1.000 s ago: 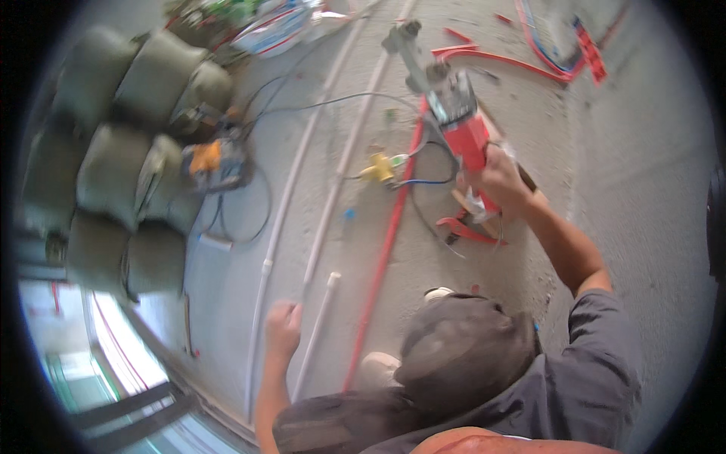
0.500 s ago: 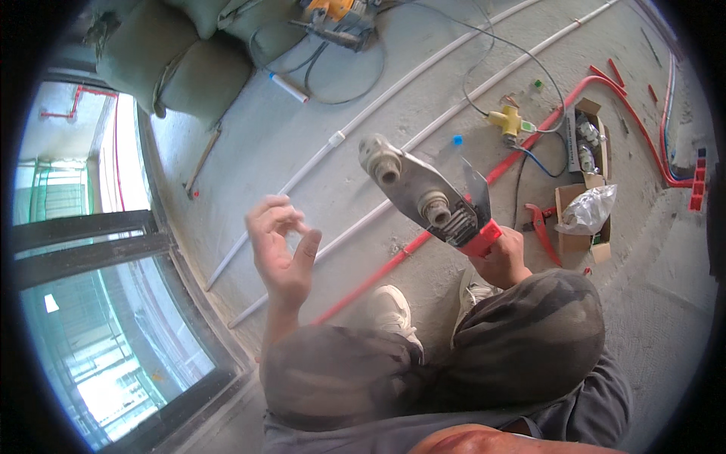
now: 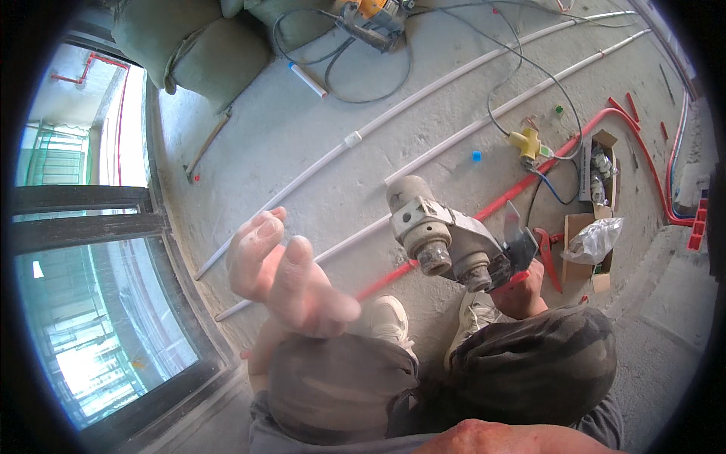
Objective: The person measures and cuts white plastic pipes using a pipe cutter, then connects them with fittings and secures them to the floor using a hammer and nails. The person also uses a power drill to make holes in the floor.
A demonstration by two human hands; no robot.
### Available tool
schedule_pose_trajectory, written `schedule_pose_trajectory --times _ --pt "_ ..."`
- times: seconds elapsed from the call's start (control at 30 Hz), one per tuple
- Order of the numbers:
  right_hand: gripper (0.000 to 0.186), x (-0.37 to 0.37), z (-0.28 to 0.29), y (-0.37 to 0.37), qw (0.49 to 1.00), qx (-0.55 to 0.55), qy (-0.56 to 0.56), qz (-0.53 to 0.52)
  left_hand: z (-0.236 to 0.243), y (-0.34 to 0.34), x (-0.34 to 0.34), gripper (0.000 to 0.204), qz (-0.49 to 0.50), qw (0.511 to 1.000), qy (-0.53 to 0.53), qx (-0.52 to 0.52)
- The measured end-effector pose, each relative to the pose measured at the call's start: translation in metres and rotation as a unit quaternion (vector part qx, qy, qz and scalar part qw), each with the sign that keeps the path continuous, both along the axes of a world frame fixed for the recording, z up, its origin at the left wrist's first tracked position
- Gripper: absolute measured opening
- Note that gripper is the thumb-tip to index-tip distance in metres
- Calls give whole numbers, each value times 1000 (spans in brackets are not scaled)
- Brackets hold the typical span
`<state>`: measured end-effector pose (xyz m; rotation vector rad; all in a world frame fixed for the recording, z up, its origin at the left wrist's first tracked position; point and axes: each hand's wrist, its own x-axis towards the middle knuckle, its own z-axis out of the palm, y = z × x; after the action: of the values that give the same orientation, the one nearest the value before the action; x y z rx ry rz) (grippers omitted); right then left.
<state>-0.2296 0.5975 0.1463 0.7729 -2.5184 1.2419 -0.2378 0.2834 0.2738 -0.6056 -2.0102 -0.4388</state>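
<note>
My right hand, beside my right knee, is closed round the red handle of a pipe fusion welder. The tool's grey metal plate points up and left over the floor, with stubby round heating dies on it. A dark guard stands up near the handle, and the welder hides part of that grip. My left hand is raised above my left knee, fingers bent and apart, with nothing seen in it. It is apart from the welder. Some blur softens its fingertips.
Long white pipes and a red pipe cross the concrete floor. At right lie red pipe cutters, a carton of fittings and a yellow socket block. Sacks, a power tool and a hammer lie farther off.
The welder has tilted and dropped slightly to the right, its dies now facing more toward me. My left hand has come nearer and turned, fingers spreading rightward. The view has shifted a little.
</note>
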Motion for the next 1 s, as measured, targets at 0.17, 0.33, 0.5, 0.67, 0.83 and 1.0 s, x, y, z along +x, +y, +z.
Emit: schedule_pose_trajectory --times 0.17,0.33,0.5,0.67,0.83,1.0 --pt "32 8 5 19 1000 15 -11 0 6 13 -2 85 12 995 33 -98" --pt "32 17 1 37 999 44 -12 -3 15 29 12 72 59 985 -81 -138" --pt "37 22 -1 38 995 96 -15 0 17 33 21 50 38 996 -51 -65" --pt "31 20 4 32 996 84 -2 -23 16 32 14 52 -5 989 -28 -144" --pt "27 17 5 26 998 62 -5 -28 19 28 21 52 102 969 -104 -198" --pt "26 20 6 30 998 47 -41 -9 4 15 12 39 19 996 69 -52"
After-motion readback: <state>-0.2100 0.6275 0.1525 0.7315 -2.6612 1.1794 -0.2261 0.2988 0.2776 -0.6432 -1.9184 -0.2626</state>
